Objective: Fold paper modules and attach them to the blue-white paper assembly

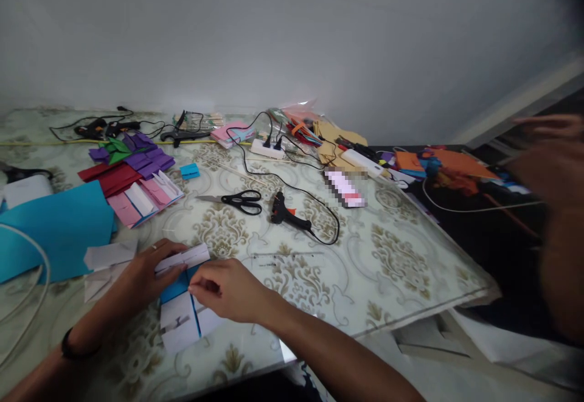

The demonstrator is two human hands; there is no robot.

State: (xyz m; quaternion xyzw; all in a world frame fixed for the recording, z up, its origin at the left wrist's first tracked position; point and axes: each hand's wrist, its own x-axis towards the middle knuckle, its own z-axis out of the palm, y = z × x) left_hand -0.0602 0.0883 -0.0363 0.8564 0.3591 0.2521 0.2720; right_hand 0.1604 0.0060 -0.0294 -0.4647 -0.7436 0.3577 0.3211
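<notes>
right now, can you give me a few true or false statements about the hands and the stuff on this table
1. Both hands press on a blue and white folded paper. True: the left hand and right hand both touch it.
2. The scissors lie open in the left hand. False: they lie on the table, shut, held by no one.
3. The glue gun lies right of the scissors. True.
4. The glue gun has no cord. False: a black cord runs from it.
5. A big blue sheet lies at the left. True.
</notes>
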